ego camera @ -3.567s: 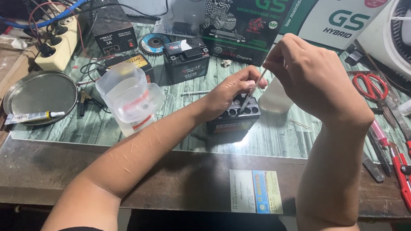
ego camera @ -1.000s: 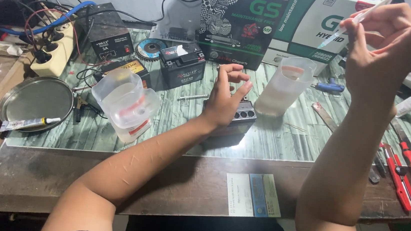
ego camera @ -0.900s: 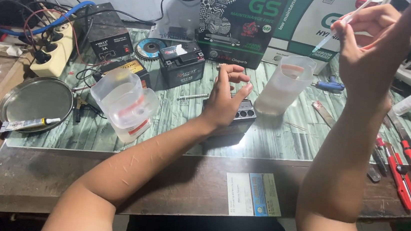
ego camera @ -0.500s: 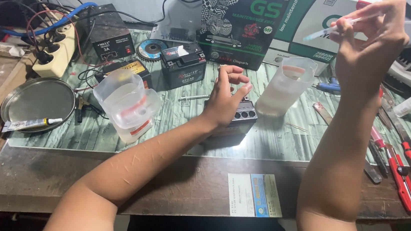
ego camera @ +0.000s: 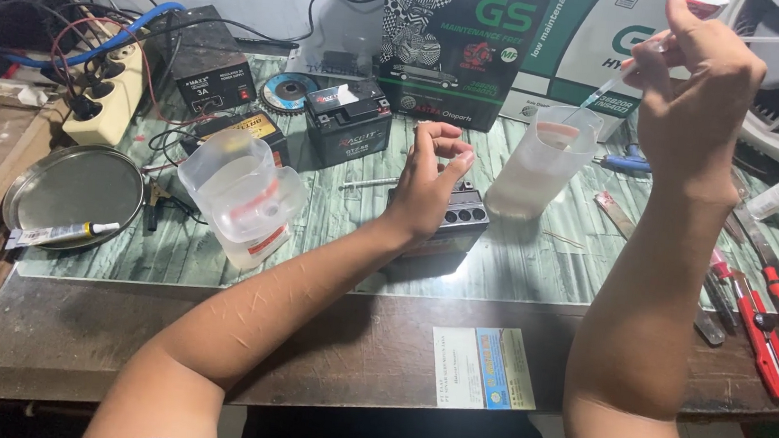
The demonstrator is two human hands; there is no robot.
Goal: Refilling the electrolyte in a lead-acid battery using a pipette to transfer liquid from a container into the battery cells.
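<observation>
At the back of the table we see a dark green-and-black printed cardboard box (ego camera: 454, 40) standing upright, with a white-and-green cardboard box (ego camera: 592, 39) just beside it on the right. A small white, blue and yellow paper card (ego camera: 483, 367) lies flat at the table's near edge. Our left hand (ego camera: 426, 189) rests on the small black open-topped battery (ego camera: 451, 227), fingers curled and loose, gripping nothing. Our right hand (ego camera: 698, 82) is raised well above the table, pinching a thin clear plastic syringe (ego camera: 612, 79), its tip slanting down over the translucent plastic measuring cup (ego camera: 542, 162) just right of the battery. Another translucent plastic jug (ego camera: 235, 190) sits left of the battery.
</observation>
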